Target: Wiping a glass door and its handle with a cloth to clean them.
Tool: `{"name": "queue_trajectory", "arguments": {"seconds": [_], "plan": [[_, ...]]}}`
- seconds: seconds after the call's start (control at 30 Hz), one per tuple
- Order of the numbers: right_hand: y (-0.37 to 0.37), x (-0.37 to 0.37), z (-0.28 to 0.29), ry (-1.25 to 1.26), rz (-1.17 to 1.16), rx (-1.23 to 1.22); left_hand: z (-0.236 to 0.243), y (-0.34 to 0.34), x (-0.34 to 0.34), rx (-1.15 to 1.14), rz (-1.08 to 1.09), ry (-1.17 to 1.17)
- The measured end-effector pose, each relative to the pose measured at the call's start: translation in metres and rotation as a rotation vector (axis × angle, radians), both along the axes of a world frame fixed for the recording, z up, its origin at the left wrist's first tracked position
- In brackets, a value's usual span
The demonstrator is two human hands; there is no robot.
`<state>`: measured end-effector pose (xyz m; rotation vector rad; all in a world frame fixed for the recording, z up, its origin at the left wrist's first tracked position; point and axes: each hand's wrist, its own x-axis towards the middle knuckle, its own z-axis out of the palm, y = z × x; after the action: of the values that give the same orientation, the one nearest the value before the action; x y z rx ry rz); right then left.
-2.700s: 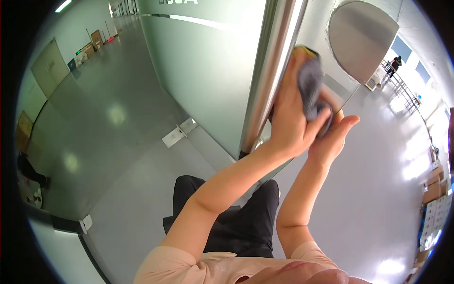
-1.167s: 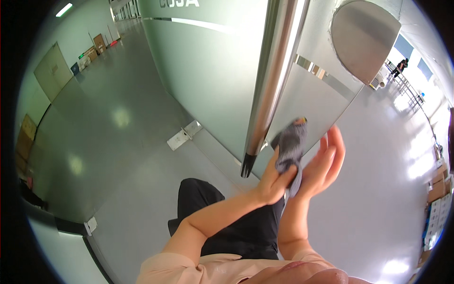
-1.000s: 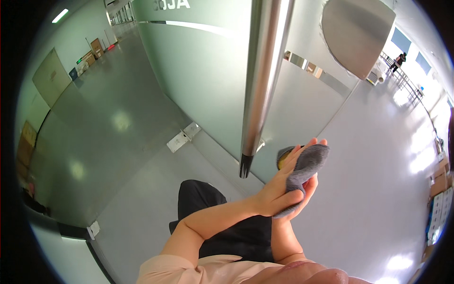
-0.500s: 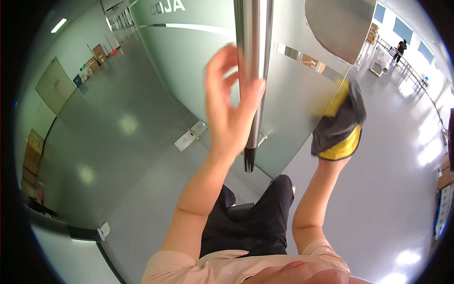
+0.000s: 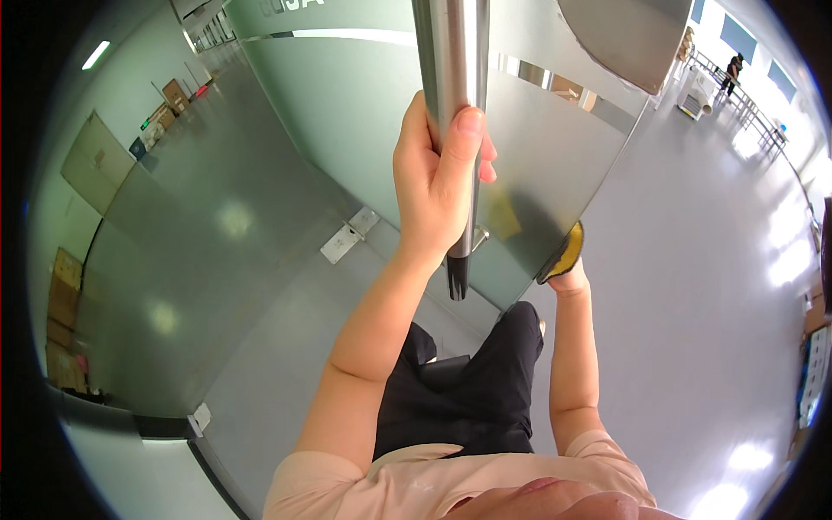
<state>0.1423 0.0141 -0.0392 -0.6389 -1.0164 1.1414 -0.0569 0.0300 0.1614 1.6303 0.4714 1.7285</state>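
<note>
My left hand [image 5: 436, 186] is wrapped around the long upright metal door handle [image 5: 452, 65], thumb in front and fingertips showing past its right side. The handle stands on a frosted glass door [image 5: 563, 165]. At the door's right edge, my right hand [image 5: 569, 279] holds a grey and yellow cleaning cloth [image 5: 569, 251] on the far side of the glass. Most of the cloth and the fingers are behind the pane; a blurred yellow patch shows through it.
A metal fitting [image 5: 349, 235] sits at the door's lower left corner. Cardboard boxes [image 5: 65, 295] stand along the left wall. Far right, a person [image 5: 734, 73] stands near a white machine [image 5: 695, 93] and a railing. Smooth grey floor [image 5: 685, 286] spreads to the right.
My left hand has closed around the handle. My right hand has moved left and down with the cloth, which has passed mostly behind the glass.
</note>
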Motion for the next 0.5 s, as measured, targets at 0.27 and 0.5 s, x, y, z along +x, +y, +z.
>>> {"name": "queue_trajectory", "arguments": {"seconds": [0.27,0.5], "plan": [[0.022,0.008,0.065,0.190,0.065,0.250,-0.002,-0.003,0.001,-0.022,0.008,0.002],[0.045,-0.023,0.098,0.175,0.142,-0.119,-0.001,-0.004,0.001,0.006,-0.005,0.020]]}}
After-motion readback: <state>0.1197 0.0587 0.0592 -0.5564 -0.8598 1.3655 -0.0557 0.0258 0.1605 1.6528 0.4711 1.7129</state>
